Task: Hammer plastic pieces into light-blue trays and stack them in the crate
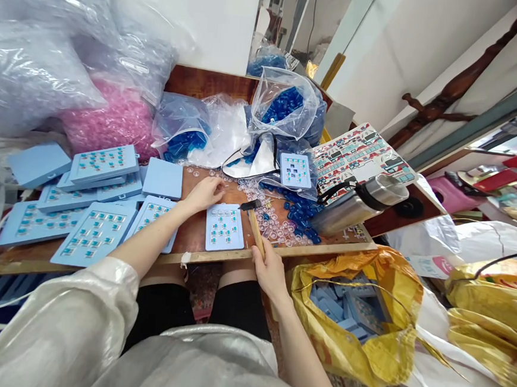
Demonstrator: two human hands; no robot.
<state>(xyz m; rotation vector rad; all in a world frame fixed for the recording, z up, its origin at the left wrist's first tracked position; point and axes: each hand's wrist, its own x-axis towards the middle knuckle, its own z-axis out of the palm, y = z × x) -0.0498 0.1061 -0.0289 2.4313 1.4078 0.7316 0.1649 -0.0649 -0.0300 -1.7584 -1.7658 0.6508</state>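
A light blue square board with small teal pieces set in it lies at the table's front edge. My left hand rests just above its upper left corner, fingers curled among loose clear round caps; what it pinches is too small to see. My right hand grips the wooden handle of a small hammer, whose dark head sits beside the board's upper right corner.
Several finished blue boards are stacked at the left. Loose blue pieces and bags of them lie behind. A steel flask lies at the right. A yellow sack with blue boards stands beside my right knee.
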